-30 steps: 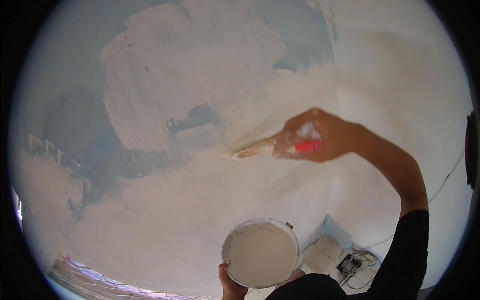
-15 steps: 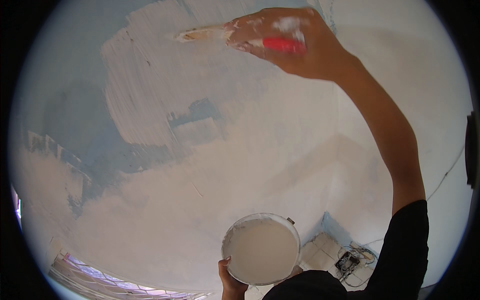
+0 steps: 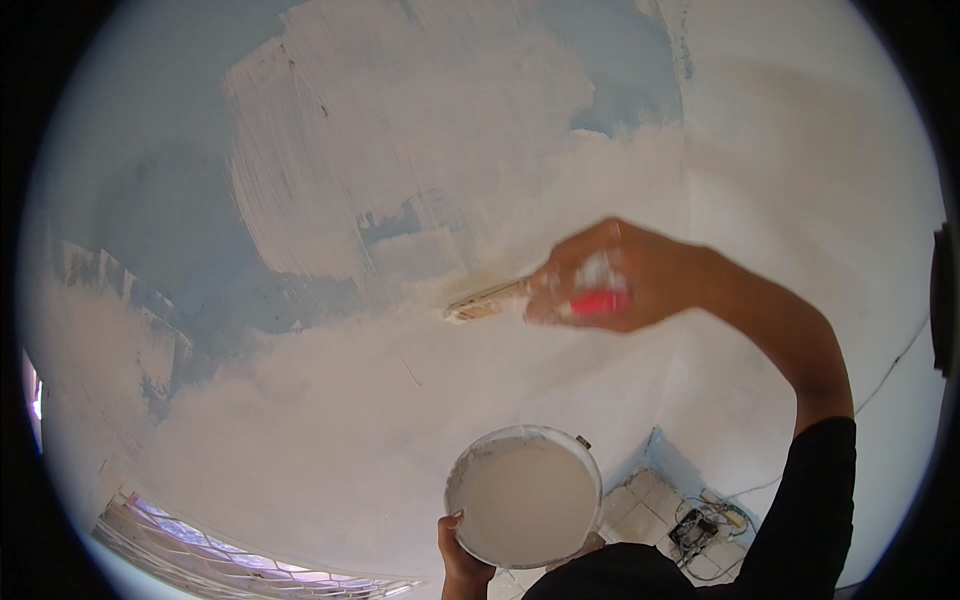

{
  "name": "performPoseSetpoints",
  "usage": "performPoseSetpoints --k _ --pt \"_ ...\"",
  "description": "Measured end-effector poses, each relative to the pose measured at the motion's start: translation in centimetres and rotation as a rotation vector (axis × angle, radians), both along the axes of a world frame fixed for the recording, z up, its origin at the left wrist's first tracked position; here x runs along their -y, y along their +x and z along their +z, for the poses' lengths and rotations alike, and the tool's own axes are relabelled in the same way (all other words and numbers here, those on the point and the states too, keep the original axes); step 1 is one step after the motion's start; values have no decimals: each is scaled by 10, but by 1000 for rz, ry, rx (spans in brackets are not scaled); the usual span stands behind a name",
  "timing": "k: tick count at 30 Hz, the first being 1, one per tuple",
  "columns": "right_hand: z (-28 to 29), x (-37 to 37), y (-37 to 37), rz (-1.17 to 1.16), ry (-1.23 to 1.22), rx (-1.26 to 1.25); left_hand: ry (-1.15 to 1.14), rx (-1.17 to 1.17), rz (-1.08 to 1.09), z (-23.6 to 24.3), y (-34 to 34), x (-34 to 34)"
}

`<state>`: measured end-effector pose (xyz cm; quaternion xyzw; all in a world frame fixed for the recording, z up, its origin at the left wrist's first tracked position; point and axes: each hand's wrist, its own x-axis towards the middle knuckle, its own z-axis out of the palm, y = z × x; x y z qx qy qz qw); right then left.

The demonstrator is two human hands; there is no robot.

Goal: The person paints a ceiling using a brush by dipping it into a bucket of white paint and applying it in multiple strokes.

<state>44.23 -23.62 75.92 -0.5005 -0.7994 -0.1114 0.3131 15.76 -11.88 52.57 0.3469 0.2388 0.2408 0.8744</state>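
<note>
My right hand, smeared with white paint, is closed around a paintbrush with a red handle. The brush's pale bristles point left and appear to touch the wall, just below a small bare blue patch. Low in view, my left hand grips the side of a round bucket, thumb at the rim. Off-white paint lies inside it. Streaky white strokes cover much of the wall, with light blue showing at the upper left.
A wall corner runs down right of my brush hand, meeting the tiled floor. On the tiles sits a black box among tangled wires. A window grille is at lower left. A thin cable hangs near a dark object at the right edge.
My right hand and the paintbrush have swept down the wall and somewhat to the right. The left hand and the bucket are almost where they were.
</note>
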Motion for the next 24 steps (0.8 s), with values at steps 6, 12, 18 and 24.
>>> performPoseSetpoints --k 6,12,18,24 --pt "53 -18 14 -165 111 124 -17 75 7 -8 0 -4" --pt "119 2 8 -87 455 210 -2 89 -2 -4 3 -1" --pt "59 -15 1 -229 543 462 26 48 35 -2 3 2" --pt "-24 -4 -24 -87 272 516 12 62 31 -6 3 3"
